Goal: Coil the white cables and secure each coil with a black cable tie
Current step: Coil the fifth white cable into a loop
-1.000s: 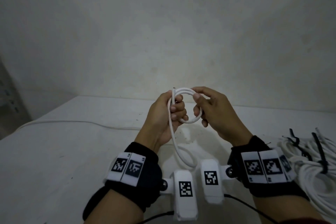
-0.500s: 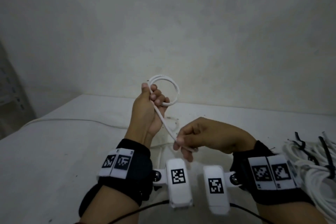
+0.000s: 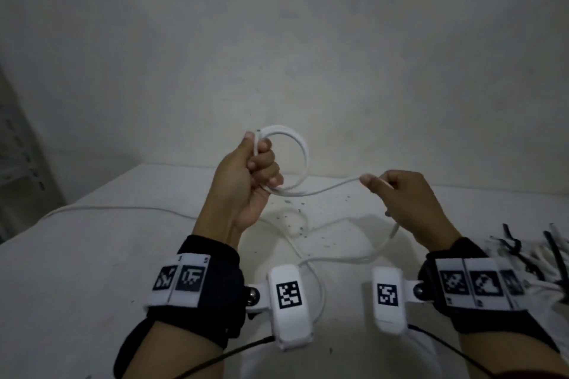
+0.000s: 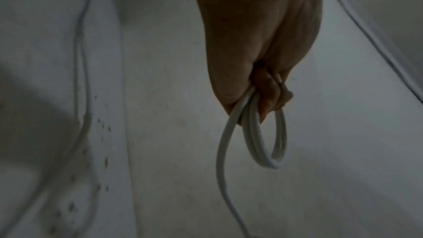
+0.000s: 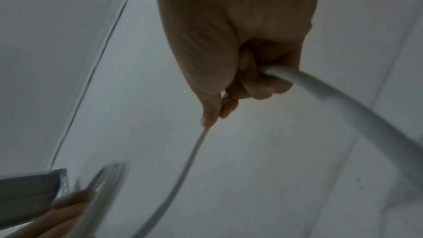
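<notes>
Far left of the head view: a pale shelf unit (image 3: 15,160) against the wall, blurred. On the white tabletop (image 3: 92,255), a loose white cord (image 3: 123,208) trailing from the left edge toward the middle.

Left of centre: left hand (image 3: 246,181) raised above the tabletop, grip closed in a fist round the white cable (image 3: 303,157). Two or three small loops gathered there, standing up and out of the fist to its right. Same seen from the left wrist: fingers (image 4: 270,97) curled over the bunched strands, coil (image 4: 263,142) hanging free past them, one strand leading away.

Between the hands: a single run of the cable, sagging slightly, clear of the tabletop. Dark specks (image 3: 308,224) scattered on the surface below.

Right of centre: right hand (image 3: 409,203) level with the left and well apart from it, grip narrow, thumb and forefinger pinching the cable, other fingers curled over it. Slack dropping from under the palm to a loose bend on the tabletop near the wrists.

Far right: a heap of coiled white cables (image 3: 529,258) bound with black cable ties (image 3: 511,243), at the frame edge.
</notes>
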